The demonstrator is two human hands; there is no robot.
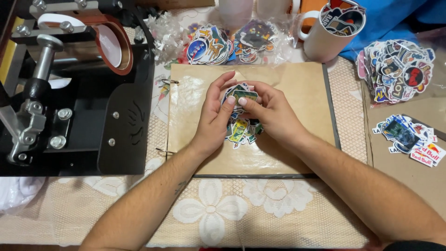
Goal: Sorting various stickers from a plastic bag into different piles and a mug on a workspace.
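Taking the brown album page (297, 88) as my landmark, I start off its left edge, where I see a black heat press (79, 93) standing on the lace tablecloth (209, 218). Just above the page's top edge lies a bagged heap of stickers (213, 44). Over the middle of the page my left hand (214, 116) comes in — thumb and fingers curled, pinching the left side of a small green sticker (242, 94). The sticker sits right between both sets of fingertips, held up off a loose pile of stickers (240, 129) that rests on the page under my palms. My right hand (274, 114) pinches the sticker's right side, thumb on top. Beyond the page's top right corner stands a white mug (332, 30), and off its right edge lie two more sticker heaps — a big one (395, 69) and a smaller one (409, 137) below it.
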